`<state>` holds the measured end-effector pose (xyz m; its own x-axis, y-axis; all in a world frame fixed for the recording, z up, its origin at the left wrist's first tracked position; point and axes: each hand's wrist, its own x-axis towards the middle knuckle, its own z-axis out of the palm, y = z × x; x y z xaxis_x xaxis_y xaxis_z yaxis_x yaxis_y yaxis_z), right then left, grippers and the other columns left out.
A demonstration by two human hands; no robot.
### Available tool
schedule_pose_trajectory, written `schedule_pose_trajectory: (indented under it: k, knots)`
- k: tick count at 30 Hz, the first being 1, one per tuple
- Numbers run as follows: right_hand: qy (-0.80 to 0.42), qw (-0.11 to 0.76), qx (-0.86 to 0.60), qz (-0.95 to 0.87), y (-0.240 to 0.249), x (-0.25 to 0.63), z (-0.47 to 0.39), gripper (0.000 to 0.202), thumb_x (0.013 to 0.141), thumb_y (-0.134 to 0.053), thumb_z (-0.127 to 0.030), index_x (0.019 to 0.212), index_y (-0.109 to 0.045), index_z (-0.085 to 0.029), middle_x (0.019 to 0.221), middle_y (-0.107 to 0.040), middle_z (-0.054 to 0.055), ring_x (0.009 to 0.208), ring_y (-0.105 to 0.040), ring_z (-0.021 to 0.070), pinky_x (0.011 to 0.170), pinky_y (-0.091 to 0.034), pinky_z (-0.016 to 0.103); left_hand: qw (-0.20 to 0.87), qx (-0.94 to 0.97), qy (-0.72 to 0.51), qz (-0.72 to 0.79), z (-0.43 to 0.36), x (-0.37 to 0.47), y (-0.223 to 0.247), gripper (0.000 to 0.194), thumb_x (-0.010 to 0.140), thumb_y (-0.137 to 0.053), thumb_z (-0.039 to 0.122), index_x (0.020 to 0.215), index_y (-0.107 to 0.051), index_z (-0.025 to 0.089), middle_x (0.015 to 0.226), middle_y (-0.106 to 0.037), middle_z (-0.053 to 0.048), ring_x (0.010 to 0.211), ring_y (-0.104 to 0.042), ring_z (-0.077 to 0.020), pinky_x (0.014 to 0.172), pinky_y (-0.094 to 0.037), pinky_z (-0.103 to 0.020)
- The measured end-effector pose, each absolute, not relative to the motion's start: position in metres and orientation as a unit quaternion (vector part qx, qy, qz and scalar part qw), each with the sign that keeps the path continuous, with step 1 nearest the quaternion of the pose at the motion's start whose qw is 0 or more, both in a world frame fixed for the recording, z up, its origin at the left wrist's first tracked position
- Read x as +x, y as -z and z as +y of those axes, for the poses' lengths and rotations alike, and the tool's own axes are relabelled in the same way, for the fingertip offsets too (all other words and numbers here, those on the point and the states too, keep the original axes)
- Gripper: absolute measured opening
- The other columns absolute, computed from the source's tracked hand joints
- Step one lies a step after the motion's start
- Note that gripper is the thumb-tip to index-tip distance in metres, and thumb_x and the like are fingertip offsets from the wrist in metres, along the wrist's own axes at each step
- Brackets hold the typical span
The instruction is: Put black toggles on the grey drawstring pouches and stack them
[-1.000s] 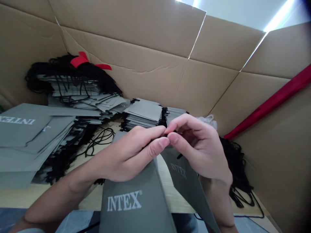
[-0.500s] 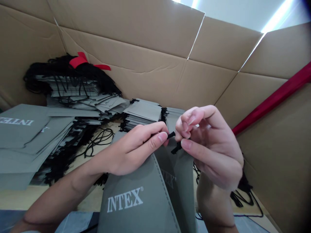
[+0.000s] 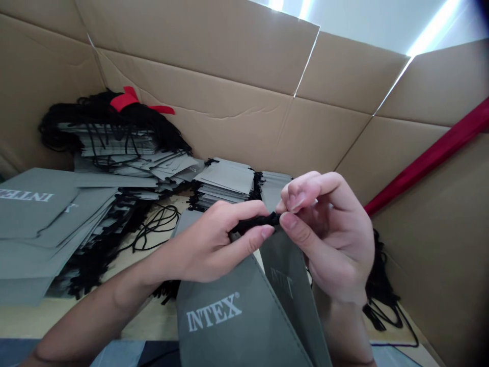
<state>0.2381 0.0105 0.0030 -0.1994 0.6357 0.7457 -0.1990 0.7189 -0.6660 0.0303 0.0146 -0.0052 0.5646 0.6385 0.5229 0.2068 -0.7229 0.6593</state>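
Note:
My left hand point(image 3: 212, 244) is closed, with a black cord point(image 3: 255, 222) lying between its thumb and forefinger. The thumb and fingers of my right hand point(image 3: 332, 239) pinch the cord's right end. Both hands nearly meet there. Below them hangs a grey panel point(image 3: 214, 339) with white INTEX lettering and a stitched edge. Behind it slants a second grey panel point(image 3: 292, 295), also lettered; whether the two are joined is hidden by my hands.
Grey INTEX pieces point(image 3: 34, 219) with black cord ends are piled at left. Behind them rests a black cord bundle point(image 3: 153, 117) with a red strip point(image 3: 124, 101). More grey stacks point(image 3: 225, 176) stand at the cardboard wall point(image 3: 229, 112). Black cords point(image 3: 384, 285) lie at right.
The cord ends that stood apart between my hands are now brought together in a line along my left fingers. The grey panels have swung slightly right.

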Motion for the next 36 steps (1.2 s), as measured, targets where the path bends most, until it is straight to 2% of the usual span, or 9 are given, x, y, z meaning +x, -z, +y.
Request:
schedule_pose_trajectory:
  k: [4, 7, 9, 12, 19, 25, 32, 36]
  knots:
    - [-0.340, 0.578, -0.162, -0.724, -0.007, 0.243, 0.014, 0.024, 0.095, -0.087, -0.012, 0.111, -0.074, -0.025, 0.106, -0.064, 0.004, 0.097, -0.062, 0.0190, 0.082, -0.061, 0.030, 0.263, 0.839, -0.415, 0.234, 0.012, 0.029, -0.001, 0.023, 0.112, -0.056, 0.024, 0.091, -0.061, 0.017, 0.071, -0.048, 0.006, 0.062, -0.039, -0.0079, 0.057, -0.034, -0.021]
    - [-0.356, 0.530, -0.183, -0.747, -0.010, 0.250, 0.019, 0.020, 0.095, -0.091, -0.018, 0.108, -0.079, -0.025, 0.108, -0.071, 0.005, 0.102, -0.069, 0.0199, 0.084, -0.066, 0.029, 0.275, 0.835, -0.417, 0.231, 0.009, 0.026, -0.007, 0.022, 0.111, -0.055, 0.024, 0.091, -0.062, 0.017, 0.072, -0.050, 0.006, 0.062, -0.042, -0.0083, 0.057, -0.036, -0.021]
    - [-0.367, 0.508, -0.201, -0.753, -0.010, 0.253, 0.021, 0.021, 0.092, -0.095, -0.018, 0.105, -0.080, -0.025, 0.104, -0.075, 0.004, 0.098, -0.072, 0.0188, 0.081, -0.067, 0.026, 0.280, 0.835, -0.415, 0.227, 0.008, 0.025, -0.010, 0.021, 0.111, -0.055, 0.023, 0.092, -0.062, 0.017, 0.071, -0.048, 0.006, 0.061, -0.040, -0.0080, 0.055, -0.035, -0.021]
    - [-0.348, 0.507, -0.223, -0.756, -0.009, 0.257, 0.021, 0.025, 0.088, -0.098, -0.016, 0.103, -0.081, -0.026, 0.098, -0.079, 0.001, 0.090, -0.074, 0.0168, 0.078, -0.065, 0.025, 0.296, 0.832, -0.407, 0.233, 0.007, 0.026, -0.009, 0.023, 0.112, -0.054, 0.025, 0.092, -0.061, 0.017, 0.071, -0.046, 0.007, 0.060, -0.038, -0.0080, 0.054, -0.033, -0.022]
    - [-0.292, 0.509, -0.250, -0.770, -0.009, 0.259, 0.014, 0.026, 0.088, -0.096, -0.012, 0.104, -0.081, -0.026, 0.098, -0.080, 0.001, 0.089, -0.074, 0.0180, 0.077, -0.063, 0.029, 0.406, 0.756, -0.431, 0.278, 0.004, 0.031, 0.003, 0.036, 0.116, -0.046, 0.042, 0.087, -0.049, 0.021, 0.072, -0.038, 0.005, 0.063, -0.036, -0.0121, 0.055, -0.034, -0.026]
    - [-0.230, 0.520, -0.279, -0.774, -0.011, 0.258, 0.009, 0.015, 0.095, -0.088, -0.018, 0.101, -0.080, -0.028, 0.091, -0.078, -0.001, 0.080, -0.071, 0.0163, 0.065, -0.056, 0.029, 0.411, 0.773, -0.412, 0.251, 0.007, 0.026, 0.003, 0.039, 0.121, -0.045, 0.047, 0.095, -0.056, 0.020, 0.073, -0.047, 0.005, 0.062, -0.039, -0.0098, 0.055, -0.034, -0.024]
    - [-0.226, 0.517, -0.295, -0.771, -0.011, 0.259, 0.009, 0.013, 0.092, -0.091, -0.019, 0.095, -0.081, -0.028, 0.087, -0.079, -0.001, 0.073, -0.070, 0.0160, 0.057, -0.053, 0.029, 0.404, 0.774, -0.430, 0.231, 0.008, 0.024, 0.001, 0.034, 0.120, -0.049, 0.042, 0.099, -0.063, 0.018, 0.072, -0.049, 0.004, 0.062, -0.040, -0.0109, 0.056, -0.034, -0.026]
    - [-0.245, 0.509, -0.290, -0.772, -0.011, 0.260, 0.009, 0.016, 0.090, -0.093, -0.018, 0.096, -0.082, -0.028, 0.087, -0.080, -0.002, 0.073, -0.071, 0.0149, 0.060, -0.055, 0.027, 0.392, 0.777, -0.435, 0.231, 0.009, 0.023, 0.003, 0.034, 0.120, -0.049, 0.042, 0.100, -0.064, 0.019, 0.071, -0.048, 0.004, 0.061, -0.041, -0.0105, 0.055, -0.034, -0.026]
